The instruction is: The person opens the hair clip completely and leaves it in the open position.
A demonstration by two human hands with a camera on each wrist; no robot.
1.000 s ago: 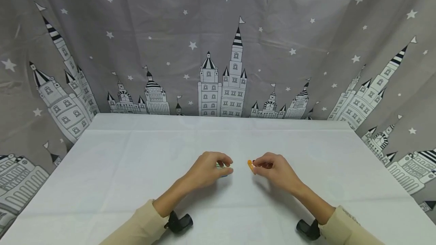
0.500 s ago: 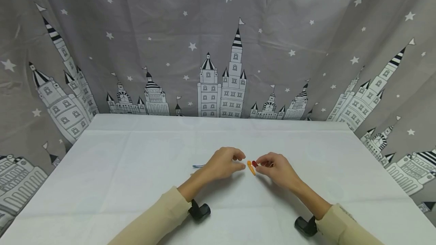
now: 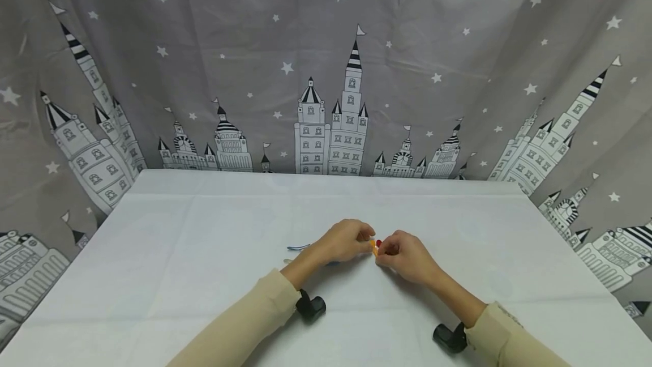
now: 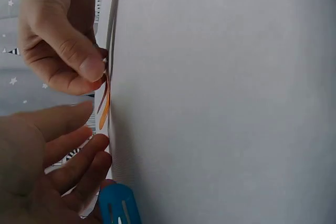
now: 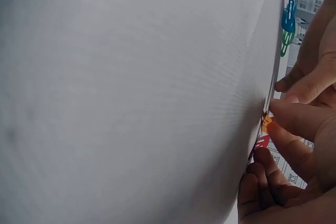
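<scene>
An orange snap hair clip [image 3: 374, 249] lies on the white table between the two hands. My right hand [image 3: 410, 257] pinches its near end between thumb and forefinger. Just beyond it is a red hair clip [image 3: 379, 242], partly hidden by the right fingers. My left hand [image 3: 346, 241] reaches in from the other side, its loosely bent fingertips close to the orange clip's far end. Beneath the left hand a blue hair clip [image 4: 119, 203] shows in the left wrist view. The right wrist view has a green hair clip [image 5: 286, 41] overlapping the blue one.
A thin dark-blue clip [image 3: 297, 248] and a pale clip [image 3: 288, 261] lie left of the left hand. The white table [image 3: 204, 231] ends at a grey curtain [image 3: 316, 27] printed with castles and stars. Each wrist carries a black camera.
My left hand has moved right, off the clips on the left, up to the orange clip. My right hand has shifted slightly nearer and now pinches the orange clip's near end.
</scene>
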